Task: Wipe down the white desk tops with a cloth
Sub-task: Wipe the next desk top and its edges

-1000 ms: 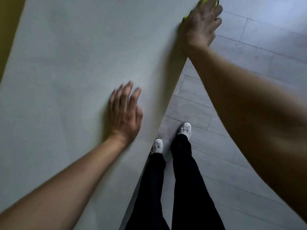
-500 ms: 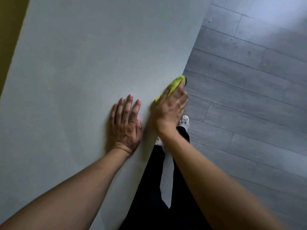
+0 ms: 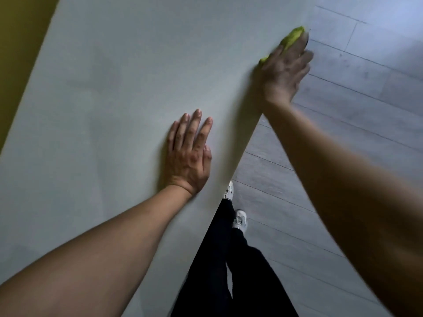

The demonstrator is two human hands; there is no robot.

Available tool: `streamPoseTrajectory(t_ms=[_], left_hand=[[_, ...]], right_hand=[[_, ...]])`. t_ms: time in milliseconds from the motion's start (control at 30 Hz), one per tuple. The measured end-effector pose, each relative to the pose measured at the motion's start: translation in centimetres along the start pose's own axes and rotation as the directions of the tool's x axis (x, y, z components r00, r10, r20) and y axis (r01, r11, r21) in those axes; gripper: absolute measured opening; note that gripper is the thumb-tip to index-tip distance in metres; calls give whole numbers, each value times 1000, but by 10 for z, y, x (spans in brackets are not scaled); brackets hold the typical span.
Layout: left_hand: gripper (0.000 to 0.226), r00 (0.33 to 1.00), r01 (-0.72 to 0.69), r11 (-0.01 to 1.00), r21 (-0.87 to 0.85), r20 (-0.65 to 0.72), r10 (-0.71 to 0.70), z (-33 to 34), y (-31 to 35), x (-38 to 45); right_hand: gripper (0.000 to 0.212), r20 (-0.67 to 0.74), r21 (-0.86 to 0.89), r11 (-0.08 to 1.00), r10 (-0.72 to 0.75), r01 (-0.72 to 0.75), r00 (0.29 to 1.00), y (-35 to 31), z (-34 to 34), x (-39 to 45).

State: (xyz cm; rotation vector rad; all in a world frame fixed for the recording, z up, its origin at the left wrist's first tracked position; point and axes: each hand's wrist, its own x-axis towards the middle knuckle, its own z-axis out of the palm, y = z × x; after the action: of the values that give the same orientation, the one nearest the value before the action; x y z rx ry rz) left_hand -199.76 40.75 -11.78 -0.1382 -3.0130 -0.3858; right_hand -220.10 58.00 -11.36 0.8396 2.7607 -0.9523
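The white desk top (image 3: 119,92) fills the left and middle of the head view. My right hand (image 3: 283,74) presses a yellow-green cloth (image 3: 293,38) against the desk's right edge, far from me; most of the cloth is hidden under the hand, and the hand is blurred. My left hand (image 3: 190,154) lies flat on the desk near that same edge, palm down, fingers slightly apart, holding nothing.
A grey plank floor (image 3: 354,92) runs along the right of the desk. My legs in black trousers (image 3: 224,266) and white shoes (image 3: 240,219) stand beside the desk edge. A yellow-olive surface (image 3: 20,42) borders the desk's left side.
My right hand with the cloth slid toward me along the desk's right edge, then back away to the far end. My left hand stayed flat on the desk.
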Motion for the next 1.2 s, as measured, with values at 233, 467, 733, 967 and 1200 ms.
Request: streamPoseTrajectory(t_ms=[233, 467, 733, 967, 1200], left_hand=[[59, 999, -19, 1000, 5, -40, 19, 1, 0, 0], [58, 997, -22, 1000, 8, -75, 23, 4, -3, 2], [57, 998, 19, 1000, -8, -58, -20, 0, 0, 4], [50, 997, 34, 999, -29, -67, -36, -11, -8, -23], [57, 999, 25, 1000, 2, 29, -25, -52, -54, -190]], right_hand=[[66, 146, 86, 996, -12, 0, 989, 76, 10, -227], [59, 100, 171, 980, 88, -104, 991, 37, 9, -128], [58, -61, 16, 1000, -8, 9, 998, 18, 16, -64], [56, -109, 1, 999, -34, 34, 993, 16, 15, -65], [52, -41, 109, 990, -82, 86, 996, 24, 2, -86]])
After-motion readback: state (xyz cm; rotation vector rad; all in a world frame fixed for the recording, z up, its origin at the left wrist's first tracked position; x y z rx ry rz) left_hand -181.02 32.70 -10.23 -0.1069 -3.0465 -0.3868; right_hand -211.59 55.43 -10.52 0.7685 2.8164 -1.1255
